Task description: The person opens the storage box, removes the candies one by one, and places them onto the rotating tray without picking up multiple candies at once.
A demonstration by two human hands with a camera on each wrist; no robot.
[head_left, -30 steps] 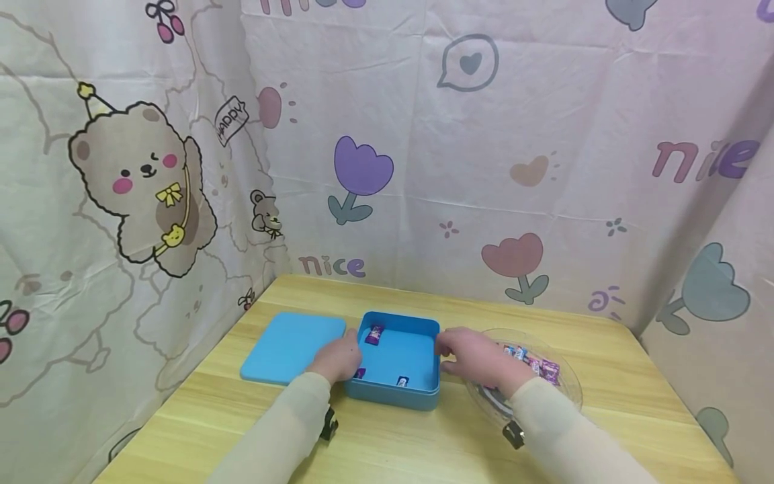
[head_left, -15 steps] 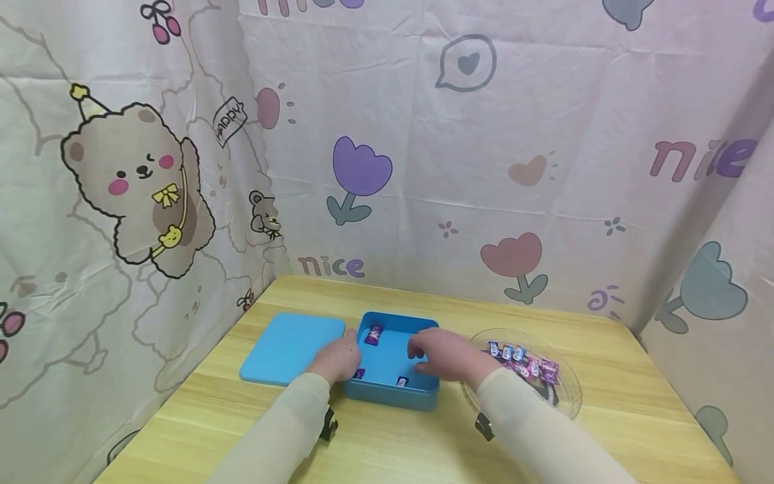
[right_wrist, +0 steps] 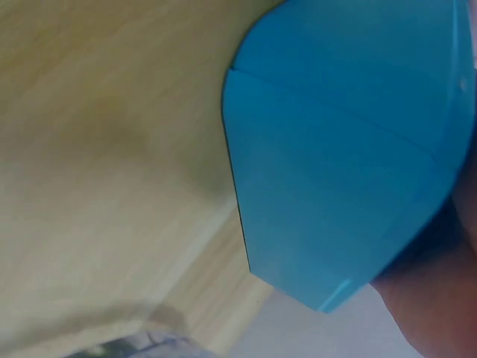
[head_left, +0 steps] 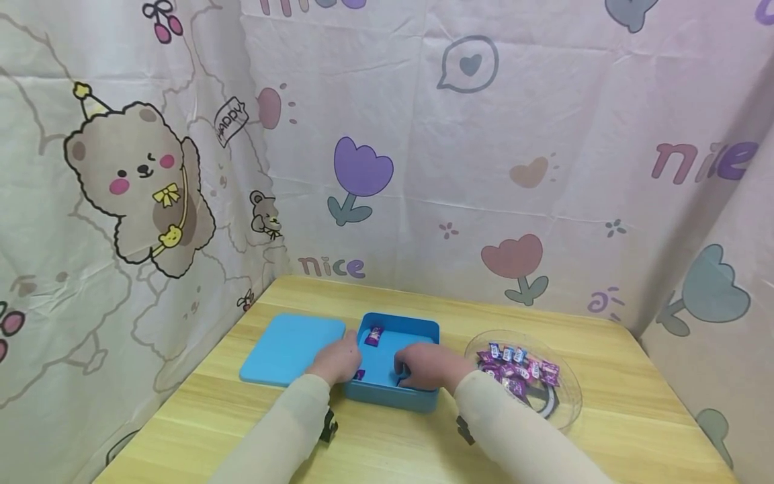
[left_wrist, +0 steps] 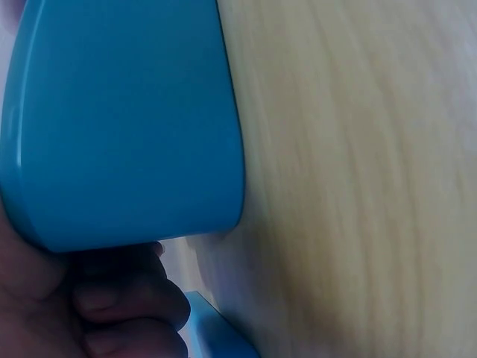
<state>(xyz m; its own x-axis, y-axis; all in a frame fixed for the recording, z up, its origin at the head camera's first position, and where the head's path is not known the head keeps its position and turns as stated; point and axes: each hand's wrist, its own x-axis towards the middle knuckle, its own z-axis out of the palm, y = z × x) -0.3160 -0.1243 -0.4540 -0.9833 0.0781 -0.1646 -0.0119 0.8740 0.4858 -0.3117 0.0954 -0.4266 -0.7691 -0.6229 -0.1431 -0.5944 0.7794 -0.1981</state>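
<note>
My left hand [head_left: 337,357] grips the left wall of an open blue box [head_left: 390,396]; in the left wrist view its curled fingers [left_wrist: 134,302] lie against the box's side. Inside the box is my right hand [head_left: 431,366], fingers bent and tips low near the front right. A small wrapped candy [head_left: 400,382] shows only as a sliver at the thumb tip; whether it is pinched is hidden. One purple wrapped candy [head_left: 374,336] lies at the back left of the box, another purple candy [head_left: 359,374] at the front left, partly covered.
A flat blue lid [head_left: 290,348] lies left of the box. To the right stands a clear round dish [head_left: 571,403] with several wrapped candies [head_left: 514,386]. Printed curtains [head_left: 435,148] hang behind and beside the wooden table [head_left: 387,450].
My right hand has moved left from beside the dish, over the box's right wall and down into the box. It now covers most of the front right candy. The left hand stays put.
</note>
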